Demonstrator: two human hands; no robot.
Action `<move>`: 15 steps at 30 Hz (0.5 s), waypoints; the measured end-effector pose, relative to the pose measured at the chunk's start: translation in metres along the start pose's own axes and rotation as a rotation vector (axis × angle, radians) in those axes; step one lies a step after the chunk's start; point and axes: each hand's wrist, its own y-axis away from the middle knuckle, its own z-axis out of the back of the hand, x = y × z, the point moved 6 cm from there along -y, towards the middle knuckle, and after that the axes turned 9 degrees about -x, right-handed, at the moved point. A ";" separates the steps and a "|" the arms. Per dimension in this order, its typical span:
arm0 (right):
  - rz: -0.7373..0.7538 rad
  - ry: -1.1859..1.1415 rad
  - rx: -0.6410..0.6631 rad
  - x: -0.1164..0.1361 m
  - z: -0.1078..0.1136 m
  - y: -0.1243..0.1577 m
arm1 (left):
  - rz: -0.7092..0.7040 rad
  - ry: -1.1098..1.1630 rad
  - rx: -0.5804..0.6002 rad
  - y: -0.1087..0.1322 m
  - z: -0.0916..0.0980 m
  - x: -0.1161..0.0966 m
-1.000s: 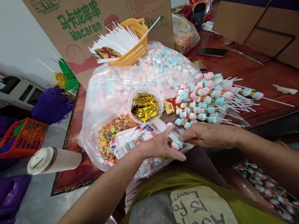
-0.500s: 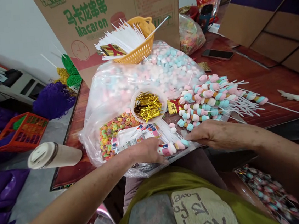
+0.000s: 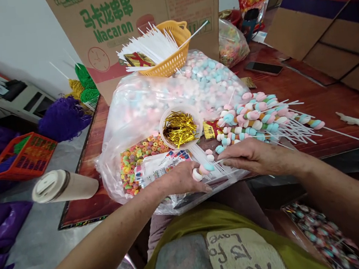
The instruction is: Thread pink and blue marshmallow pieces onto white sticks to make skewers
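My left hand (image 3: pixel 181 179) is closed around a marshmallow skewer (image 3: pixel 202 169), whose pink, white and blue pieces stick out past the fingers. My right hand (image 3: pixel 252 156) lies just to its right, fingers pinched at the thin white stick end of the same skewer. Both hands rest over a stack of clear printed bags (image 3: pixel 161 164) at the table's near edge. A pile of finished marshmallow skewers (image 3: pixel 257 117) lies just beyond my right hand.
A big plastic bag of pink and blue marshmallows (image 3: pixel 175 92) carries a yellow basket of white sticks (image 3: pixel 164 50) and a bowl of gold twist ties (image 3: pixel 179 128). Coloured cereal rings (image 3: pixel 137 156) lie at left. A phone (image 3: pixel 264 68), cardboard boxes and a lidded cup (image 3: pixel 64 185) surround them.
My left hand has closed on the skewer and lifted it slightly toward the pile. My right hand slid left to meet the stick end. The camera tilted up a little.
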 end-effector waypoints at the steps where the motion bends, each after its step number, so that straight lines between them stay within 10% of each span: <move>1: -0.007 0.000 0.007 0.002 -0.001 -0.001 | -0.017 0.039 0.022 -0.001 -0.001 -0.003; 10: 0.013 0.108 -0.014 -0.001 -0.020 -0.006 | -0.046 0.027 0.051 -0.005 0.009 -0.018; 15: 0.106 0.036 -0.166 0.002 0.009 0.005 | 0.025 0.325 0.412 0.015 0.028 0.003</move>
